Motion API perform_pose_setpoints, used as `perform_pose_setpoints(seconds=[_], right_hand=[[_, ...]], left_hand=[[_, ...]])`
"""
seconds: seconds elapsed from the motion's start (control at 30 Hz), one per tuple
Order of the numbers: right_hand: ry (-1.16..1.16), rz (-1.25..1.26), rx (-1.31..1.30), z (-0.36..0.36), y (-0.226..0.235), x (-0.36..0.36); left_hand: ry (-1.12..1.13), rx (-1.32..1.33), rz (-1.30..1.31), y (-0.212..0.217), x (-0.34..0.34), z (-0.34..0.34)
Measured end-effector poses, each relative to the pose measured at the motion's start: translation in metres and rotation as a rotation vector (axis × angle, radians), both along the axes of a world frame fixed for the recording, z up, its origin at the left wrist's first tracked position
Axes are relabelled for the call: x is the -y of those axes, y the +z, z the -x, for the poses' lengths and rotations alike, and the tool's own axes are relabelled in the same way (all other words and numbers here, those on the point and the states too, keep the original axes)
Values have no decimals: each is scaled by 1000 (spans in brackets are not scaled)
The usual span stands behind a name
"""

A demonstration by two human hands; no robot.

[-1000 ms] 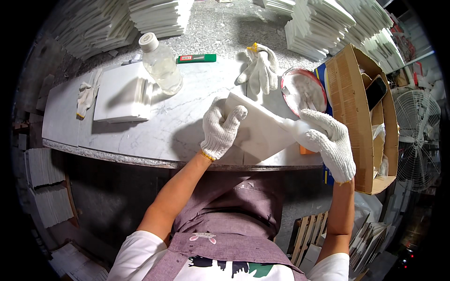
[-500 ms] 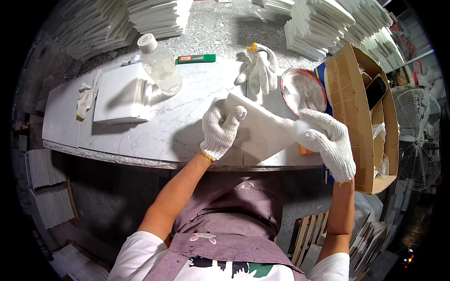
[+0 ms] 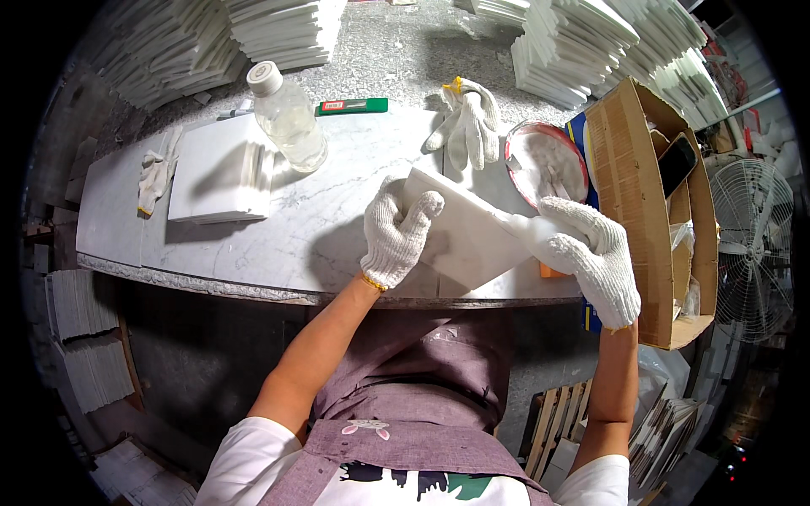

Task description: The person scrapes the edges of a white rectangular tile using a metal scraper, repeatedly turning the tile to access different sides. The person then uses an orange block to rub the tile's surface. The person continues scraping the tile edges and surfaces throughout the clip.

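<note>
A square white marble tile (image 3: 477, 240) is held tilted above the worktop, one edge turned up. Wearing a white knit glove, my left hand (image 3: 395, 240) grips its left corner, thumb on the near side. My right hand (image 3: 606, 261), gloved alike, is at the tile's right end. Its thumb and fingers curl around a whitish, hazy piece (image 3: 540, 230) against the upper edge; what kind of thing this is I cannot make out. Just beyond that hand sits a red-rimmed tub (image 3: 548, 163) with white paste-like stuff inside.
A clear bottle (image 3: 291, 126) stands beside stacked white tiles (image 3: 215, 173). Spare gloves (image 3: 468, 126) and a green case (image 3: 353, 105) lie farther back; another glove (image 3: 155, 181) lies left. At right are a cardboard box (image 3: 616, 139) holding a dark phone-like object, and a fan (image 3: 751, 249).
</note>
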State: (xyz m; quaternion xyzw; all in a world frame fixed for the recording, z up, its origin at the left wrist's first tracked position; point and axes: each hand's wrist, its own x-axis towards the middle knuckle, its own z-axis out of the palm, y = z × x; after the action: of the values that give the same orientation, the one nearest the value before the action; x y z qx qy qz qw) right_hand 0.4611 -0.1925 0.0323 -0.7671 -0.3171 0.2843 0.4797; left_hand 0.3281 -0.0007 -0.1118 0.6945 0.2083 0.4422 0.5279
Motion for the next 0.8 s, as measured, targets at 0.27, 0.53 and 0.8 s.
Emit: perform_pose_setpoints(seconds=[0.27, 0.53, 0.8], right_hand=[[-4, -22, -33, 1, 0, 1], [-24, -7, -34, 1, 1, 3], [-28, -87, -89, 0, -1, 15]], left_hand=[[-3, -24, 11, 9, 2, 1], [-6, 19, 36, 9, 2, -1], [-24, 11, 39, 4, 0, -2]])
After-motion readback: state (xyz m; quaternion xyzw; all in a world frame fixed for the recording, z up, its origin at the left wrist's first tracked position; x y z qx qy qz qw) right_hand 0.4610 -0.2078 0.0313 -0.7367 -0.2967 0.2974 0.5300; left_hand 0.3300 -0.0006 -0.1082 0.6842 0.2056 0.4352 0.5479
